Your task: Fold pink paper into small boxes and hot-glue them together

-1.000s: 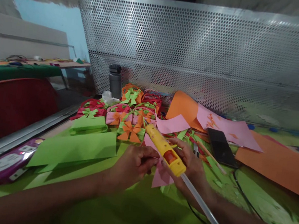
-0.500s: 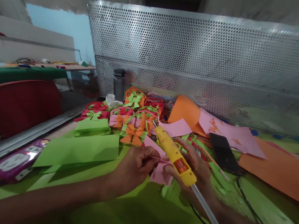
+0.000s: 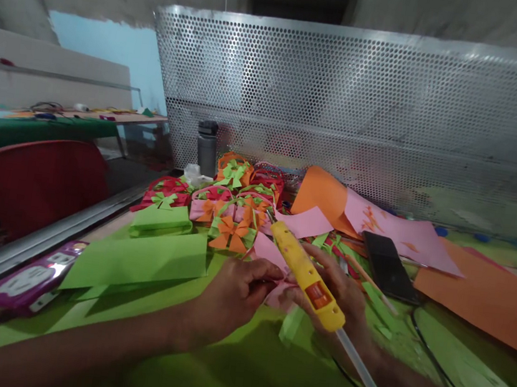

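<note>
My right hand (image 3: pixel 344 298) is wrapped round a yellow glue gun (image 3: pixel 307 276) with an orange trigger; a clear glue stick (image 3: pixel 367 382) juts out of its back end. The nozzle points away from me towards the paper bows. My left hand (image 3: pixel 234 297) is closed in a pinch on a small pink paper piece (image 3: pixel 274 293) held between both hands, just left of the gun. A black cable (image 3: pixel 416 329) trails off to the right over the green tabletop (image 3: pixel 241 373).
A heap of coloured paper bows and boxes (image 3: pixel 234 200) lies behind my hands. Green sheets (image 3: pixel 137 260) lie to the left, orange paper (image 3: pixel 486 297) and pink paper (image 3: pixel 400 230) to the right, with a black phone (image 3: pixel 385 256). A grey bottle (image 3: pixel 206 146) stands by the perforated metal screen (image 3: pixel 368 106). A purple packet (image 3: pixel 26 281) lies at the left edge.
The glue gun has tilted and shifted slightly right and down. The pink piece has folded in tighter between my fingers. The view has drifted a little.
</note>
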### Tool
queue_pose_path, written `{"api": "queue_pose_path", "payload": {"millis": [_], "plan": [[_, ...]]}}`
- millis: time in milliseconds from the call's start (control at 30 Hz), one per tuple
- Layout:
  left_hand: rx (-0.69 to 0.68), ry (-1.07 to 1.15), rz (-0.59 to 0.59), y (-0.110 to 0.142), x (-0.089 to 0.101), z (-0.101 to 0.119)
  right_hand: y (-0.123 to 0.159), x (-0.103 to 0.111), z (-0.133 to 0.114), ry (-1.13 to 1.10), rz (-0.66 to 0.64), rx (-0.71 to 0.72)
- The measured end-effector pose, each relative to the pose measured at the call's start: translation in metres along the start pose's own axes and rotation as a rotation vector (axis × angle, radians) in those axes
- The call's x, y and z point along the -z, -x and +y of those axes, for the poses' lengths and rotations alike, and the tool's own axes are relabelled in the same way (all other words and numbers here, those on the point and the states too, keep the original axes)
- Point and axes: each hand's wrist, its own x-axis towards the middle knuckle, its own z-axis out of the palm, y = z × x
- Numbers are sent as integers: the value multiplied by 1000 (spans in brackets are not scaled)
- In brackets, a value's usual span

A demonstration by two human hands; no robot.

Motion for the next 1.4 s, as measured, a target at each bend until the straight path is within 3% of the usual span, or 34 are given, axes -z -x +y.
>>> {"api": "queue_pose_path", "payload": {"millis": [267,500,700,967,1200,1400], "plan": [[-85,-27,8,-2,2,-4,1,-1,2,-50,-15,11],[-52,3,-82,0,5,0,0,1,0,-32,-23,-48],[23,81,-187,-2,9,5,0,0,10,-108,-123,-81],[4,116,-217,0,11,16,0,0,18,-165,-132,-88],[-6,-4,-21,0,1,12,0,-1,10,-186,-128,-95],[-59,-33,5,-1,6,10,-2,-1,-7,-255,-8,-49]]}}
